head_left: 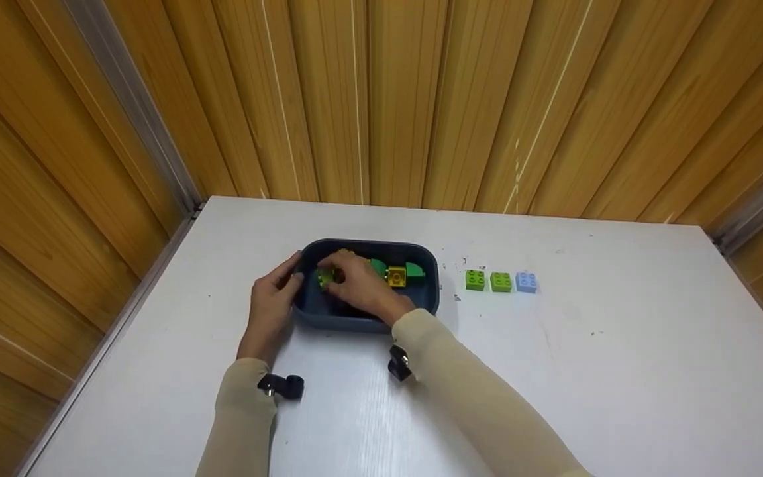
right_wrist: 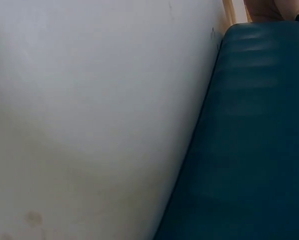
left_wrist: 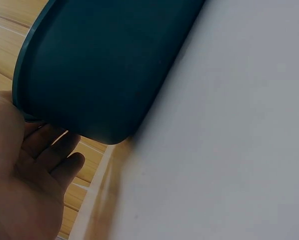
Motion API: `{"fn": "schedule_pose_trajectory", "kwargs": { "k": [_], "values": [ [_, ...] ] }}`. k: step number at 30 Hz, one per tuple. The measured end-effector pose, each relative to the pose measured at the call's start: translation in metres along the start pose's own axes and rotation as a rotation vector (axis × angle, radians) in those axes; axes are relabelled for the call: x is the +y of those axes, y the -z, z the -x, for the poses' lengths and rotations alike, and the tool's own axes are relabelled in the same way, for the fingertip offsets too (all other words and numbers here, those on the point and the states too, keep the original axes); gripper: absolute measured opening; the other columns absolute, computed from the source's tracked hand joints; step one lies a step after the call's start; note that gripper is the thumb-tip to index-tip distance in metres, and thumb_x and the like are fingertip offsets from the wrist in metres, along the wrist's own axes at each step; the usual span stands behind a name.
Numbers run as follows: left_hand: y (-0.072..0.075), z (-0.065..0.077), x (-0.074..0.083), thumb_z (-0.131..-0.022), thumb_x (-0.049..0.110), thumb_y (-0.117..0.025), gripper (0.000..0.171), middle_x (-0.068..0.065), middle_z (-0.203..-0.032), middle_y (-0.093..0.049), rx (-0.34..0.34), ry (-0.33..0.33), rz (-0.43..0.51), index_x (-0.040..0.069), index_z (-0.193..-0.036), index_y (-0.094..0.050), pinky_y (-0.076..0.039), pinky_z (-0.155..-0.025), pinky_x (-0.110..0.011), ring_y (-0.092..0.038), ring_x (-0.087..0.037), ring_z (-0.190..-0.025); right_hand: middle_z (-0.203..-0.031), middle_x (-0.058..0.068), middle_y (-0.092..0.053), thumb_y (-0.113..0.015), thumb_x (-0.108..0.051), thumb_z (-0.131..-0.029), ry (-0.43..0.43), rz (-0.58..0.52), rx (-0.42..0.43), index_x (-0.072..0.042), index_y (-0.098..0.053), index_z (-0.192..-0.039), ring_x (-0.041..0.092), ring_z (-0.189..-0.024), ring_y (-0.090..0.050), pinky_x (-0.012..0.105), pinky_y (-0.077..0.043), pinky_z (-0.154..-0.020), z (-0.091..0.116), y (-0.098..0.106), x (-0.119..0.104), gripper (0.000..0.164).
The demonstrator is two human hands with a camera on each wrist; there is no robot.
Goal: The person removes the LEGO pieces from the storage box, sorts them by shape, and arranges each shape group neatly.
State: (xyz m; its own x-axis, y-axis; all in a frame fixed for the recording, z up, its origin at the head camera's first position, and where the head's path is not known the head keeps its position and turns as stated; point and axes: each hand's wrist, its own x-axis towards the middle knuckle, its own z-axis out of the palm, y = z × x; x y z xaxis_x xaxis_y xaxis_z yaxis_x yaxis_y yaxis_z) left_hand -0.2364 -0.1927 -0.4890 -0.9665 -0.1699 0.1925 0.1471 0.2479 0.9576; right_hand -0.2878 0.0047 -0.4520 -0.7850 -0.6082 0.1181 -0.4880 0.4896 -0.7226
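A dark blue plastic bin stands on the white table with several toy building bricks inside. My left hand holds the bin's left end, thumb at the rim; in the left wrist view the fingers curl behind the bin wall. Reaching over the near rim, my right hand pinches a light green brick inside the bin, partly hidden by the fingers. To the right of that hand lie a yellow brick and a green rounded brick.
Right of the bin, a green brick, a lime green brick and a light blue brick form a row on the white table. Wood-patterned walls rise behind and beside the table.
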Motion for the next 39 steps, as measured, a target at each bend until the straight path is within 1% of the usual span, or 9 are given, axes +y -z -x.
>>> {"fn": "schedule_pose_trajectory", "kwargs": {
  "k": [2,8,12,15,19,22,28,34,39],
  "values": [
    [0.0,0.0,0.0,-0.108,0.009,-0.06,0.044,-0.01,-0.154,-0.057,-0.002,0.001,0.003,0.008,-0.152,-0.059,-0.04,-0.121,-0.04,-0.049,-0.024,-0.146,-0.132,0.005,-0.064,-0.073,-0.01,-0.102,0.009,0.005,0.005,-0.006,-0.066,-0.141,0.017,-0.115,-0.06,0.032,-0.052,-0.105,0.0,0.0,0.001,0.04],
    [0.0,0.0,0.0,-0.108,0.009,-0.061,0.043,-0.009,-0.152,-0.059,-0.001,-0.001,0.012,0.009,-0.151,-0.061,-0.042,-0.119,-0.04,-0.051,-0.023,-0.144,-0.135,0.003,-0.062,-0.076,-0.008,-0.099,0.013,0.058,-0.011,-0.008,-0.068,-0.14,0.016,-0.117,-0.058,0.031,-0.051,-0.108,0.001,0.0,0.001,0.041],
    [-0.001,0.001,0.0,-0.108,0.01,-0.061,0.043,-0.009,-0.152,-0.059,-0.005,0.002,0.033,0.009,-0.151,-0.06,-0.043,-0.118,-0.038,-0.052,-0.022,-0.143,-0.129,0.005,-0.061,-0.078,-0.009,-0.098,0.031,0.1,-0.008,-0.007,-0.071,-0.135,0.017,-0.111,-0.058,0.029,-0.053,-0.102,0.001,-0.001,0.001,0.038],
    [-0.001,0.001,0.002,-0.108,0.009,-0.06,0.043,-0.01,-0.152,-0.059,-0.01,-0.004,0.046,0.008,-0.152,-0.059,-0.042,-0.119,-0.037,-0.051,-0.023,-0.144,-0.128,0.007,-0.059,-0.08,-0.01,-0.097,0.023,0.123,-0.01,-0.006,-0.071,-0.135,0.018,-0.107,-0.06,0.029,-0.055,-0.099,0.002,0.0,0.0,0.039],
    [-0.001,0.001,0.003,-0.108,0.009,-0.059,0.043,-0.01,-0.153,-0.058,-0.01,-0.009,0.047,0.008,-0.152,-0.059,-0.04,-0.12,-0.038,-0.049,-0.024,-0.146,-0.128,0.01,-0.056,-0.08,-0.011,-0.097,-0.007,0.142,-0.025,-0.003,-0.071,-0.135,0.019,-0.106,-0.061,0.032,-0.055,-0.101,0.002,0.002,0.0,0.04],
    [-0.001,0.001,0.003,-0.109,0.008,-0.059,0.043,-0.01,-0.153,-0.057,-0.006,-0.004,0.038,0.008,-0.152,-0.059,-0.039,-0.121,-0.039,-0.048,-0.025,-0.147,-0.126,0.011,-0.057,-0.08,-0.012,-0.097,-0.009,0.149,-0.04,-0.002,-0.071,-0.132,0.02,-0.108,-0.061,0.032,-0.055,-0.102,0.002,0.003,-0.001,0.037],
    [-0.001,0.002,0.002,-0.109,0.009,-0.059,0.044,-0.009,-0.154,-0.057,-0.004,0.006,0.005,0.008,-0.153,-0.058,-0.038,-0.122,-0.04,-0.047,-0.025,-0.147,-0.121,0.006,-0.064,-0.081,-0.012,-0.097,-0.015,0.072,-0.011,-0.005,-0.072,-0.13,0.02,-0.109,-0.065,0.03,-0.057,-0.099,0.009,0.009,-0.004,0.035],
    [-0.001,0.002,0.003,-0.109,0.01,-0.058,0.043,-0.01,-0.155,-0.056,-0.004,0.007,0.016,0.008,-0.153,-0.058,-0.036,-0.123,-0.041,-0.046,-0.026,-0.149,-0.128,0.003,-0.065,-0.079,-0.012,-0.098,-0.024,-0.013,0.037,-0.011,-0.07,-0.135,0.018,-0.117,-0.066,0.032,-0.056,-0.102,0.023,0.022,-0.01,0.037],
    [-0.001,0.001,0.003,-0.11,0.01,-0.057,0.043,-0.009,-0.156,-0.055,-0.009,0.01,0.003,0.01,-0.153,-0.058,-0.035,-0.124,-0.041,-0.045,-0.025,-0.149,-0.13,-0.001,-0.065,-0.08,-0.014,-0.098,0.008,-0.063,0.087,-0.014,-0.07,-0.135,0.015,-0.117,-0.065,0.033,-0.057,-0.102,0.037,0.031,-0.013,0.039]
  ]
}}
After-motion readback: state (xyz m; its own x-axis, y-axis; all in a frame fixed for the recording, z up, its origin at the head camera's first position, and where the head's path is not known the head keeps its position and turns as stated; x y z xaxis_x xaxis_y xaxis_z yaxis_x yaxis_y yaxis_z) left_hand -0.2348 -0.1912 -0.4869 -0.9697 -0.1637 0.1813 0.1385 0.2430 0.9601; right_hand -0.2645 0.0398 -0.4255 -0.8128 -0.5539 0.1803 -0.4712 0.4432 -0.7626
